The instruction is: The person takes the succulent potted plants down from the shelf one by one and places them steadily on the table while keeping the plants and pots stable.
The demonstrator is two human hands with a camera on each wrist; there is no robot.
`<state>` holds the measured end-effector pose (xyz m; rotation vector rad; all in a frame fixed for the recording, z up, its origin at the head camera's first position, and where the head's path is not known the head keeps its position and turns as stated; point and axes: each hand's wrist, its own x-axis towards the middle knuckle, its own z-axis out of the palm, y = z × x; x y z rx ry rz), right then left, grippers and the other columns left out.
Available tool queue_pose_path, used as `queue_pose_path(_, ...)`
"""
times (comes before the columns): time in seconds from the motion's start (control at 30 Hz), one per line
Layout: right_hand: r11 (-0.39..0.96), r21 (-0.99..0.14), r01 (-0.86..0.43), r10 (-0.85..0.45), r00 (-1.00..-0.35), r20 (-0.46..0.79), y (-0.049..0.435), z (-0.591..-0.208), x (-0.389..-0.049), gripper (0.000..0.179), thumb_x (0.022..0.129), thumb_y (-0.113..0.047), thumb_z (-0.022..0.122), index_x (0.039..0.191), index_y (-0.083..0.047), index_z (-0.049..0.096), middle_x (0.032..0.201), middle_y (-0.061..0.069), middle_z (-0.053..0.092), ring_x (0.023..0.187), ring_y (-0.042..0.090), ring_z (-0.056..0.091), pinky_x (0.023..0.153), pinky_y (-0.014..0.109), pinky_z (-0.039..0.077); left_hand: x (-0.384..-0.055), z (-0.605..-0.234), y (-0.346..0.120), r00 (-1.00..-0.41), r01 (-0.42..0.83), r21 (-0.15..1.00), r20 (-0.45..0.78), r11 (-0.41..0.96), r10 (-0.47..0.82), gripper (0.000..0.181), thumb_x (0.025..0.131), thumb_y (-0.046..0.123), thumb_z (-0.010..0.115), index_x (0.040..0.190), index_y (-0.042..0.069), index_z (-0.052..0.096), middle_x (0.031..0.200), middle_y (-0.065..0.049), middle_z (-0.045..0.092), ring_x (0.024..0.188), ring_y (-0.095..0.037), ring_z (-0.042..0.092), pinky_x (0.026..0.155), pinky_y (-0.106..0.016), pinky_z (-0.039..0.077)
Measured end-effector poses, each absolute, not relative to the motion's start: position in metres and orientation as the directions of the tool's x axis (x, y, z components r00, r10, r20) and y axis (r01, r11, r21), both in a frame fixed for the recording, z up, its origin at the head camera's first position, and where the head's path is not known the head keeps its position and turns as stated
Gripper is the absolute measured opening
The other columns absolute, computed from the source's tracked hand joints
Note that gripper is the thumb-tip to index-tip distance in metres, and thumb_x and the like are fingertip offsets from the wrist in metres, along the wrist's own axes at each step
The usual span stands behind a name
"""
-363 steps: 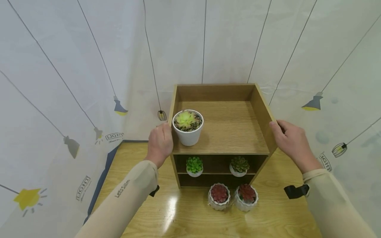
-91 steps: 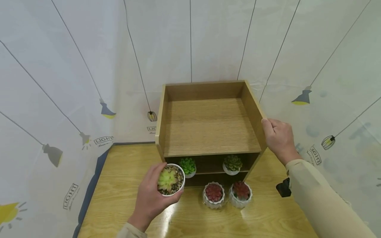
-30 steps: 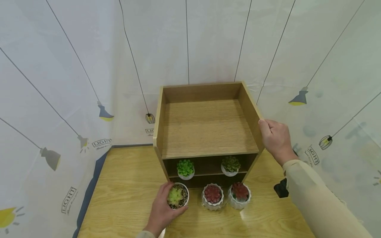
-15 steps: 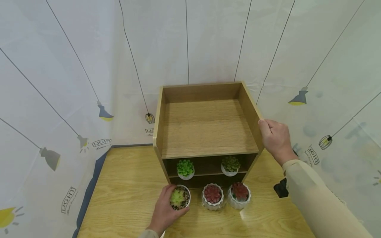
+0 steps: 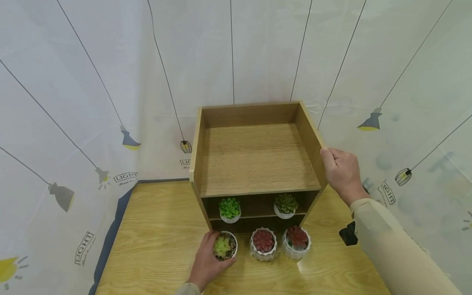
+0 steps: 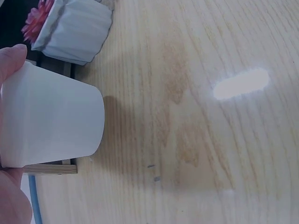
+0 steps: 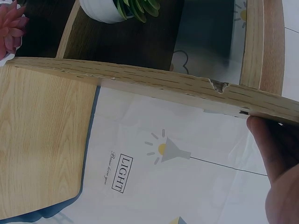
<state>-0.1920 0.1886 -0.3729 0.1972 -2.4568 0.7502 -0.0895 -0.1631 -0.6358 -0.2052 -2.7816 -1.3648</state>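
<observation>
Pale-green succulent pot is off the top of the wooden shelf unit since the first frame; now lower centre, just in front of the unit, left of two red succulents in white pots; my left hand has it, thumb and fingers curled round the side; my right hand grips the unit's side panel, right of centre; can't tell if the pot's base touches the table; step looks like setting it down in line; next move probably calls for steadying it, then loosening my left grip.
</observation>
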Motion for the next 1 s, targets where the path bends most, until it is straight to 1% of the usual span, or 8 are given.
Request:
queue_pose_path(0.17,0.831,-0.48,-0.281,0.029,-0.84,0.541,0.188,-0.373,-0.192,0.055,0.108,-0.021,0.042,0.054,-0.014,0.036,0.049,-0.004,0.028,0.043,0.009,0.018,0.046,0.03,0.021,-0.09,-0.644,-0.162,-0.993,0.113,0.785,0.074,0.609,0.088,0.089,0.066,0.039,0.098,0.136,0.003,0.058,0.137,-0.013,0.054,0.119,-0.033,0.061,0.095,-0.053,0.055)
queue_pose_path(0.33,0.825,-0.493,-0.276,0.033,-0.847,0.53,0.187,-0.375,-0.191,0.056,0.108,-0.021,0.043,0.053,-0.014,0.035,0.048,-0.005,0.027,0.043,0.01,0.017,0.045,0.029,0.02,-0.088,-0.652,-0.162,-0.993,0.119,0.772,0.088,0.625,0.081,0.088,0.065,0.037,0.099,0.134,0.001,0.058,0.136,-0.015,0.054,0.119,-0.035,0.061,0.096,-0.054,0.055)
queue_pose_path(0.63,0.821,-0.498,-0.281,0.039,-0.841,0.539,0.186,-0.374,-0.189,0.056,0.107,-0.021,0.043,0.053,-0.014,0.034,0.048,-0.006,0.026,0.043,0.011,0.017,0.046,0.03,0.02,-0.087,-0.656,-0.159,-0.991,0.134,0.765,0.104,0.63,0.084,0.087,0.065,0.036,0.098,0.134,0.004,0.057,0.135,-0.012,0.053,0.118,-0.032,0.061,0.094,-0.052,0.056)
queue_pose_path(0.83,0.825,-0.489,-0.284,0.034,-0.838,0.544,0.188,-0.374,-0.19,0.055,0.107,-0.021,0.043,0.053,-0.014,0.034,0.048,-0.007,0.025,0.044,0.011,0.018,0.046,0.03,0.02,-0.091,-0.656,-0.156,-0.992,0.124,0.764,0.088,0.633,0.089,0.089,0.064,0.035,0.098,0.136,0.003,0.056,0.135,-0.013,0.053,0.118,-0.034,0.061,0.092,-0.054,0.056)
queue_pose_path(1.0,0.822,-0.494,-0.282,0.038,-0.839,0.542,0.188,-0.373,-0.19,0.056,0.107,-0.021,0.043,0.053,-0.014,0.034,0.048,-0.007,0.025,0.045,0.011,0.017,0.047,0.03,0.02,-0.095,-0.657,-0.153,-0.993,0.121,0.752,0.091,0.648,0.08,0.089,0.065,0.036,0.098,0.136,0.006,0.055,0.135,-0.013,0.053,0.118,-0.034,0.062,0.093,-0.053,0.056)
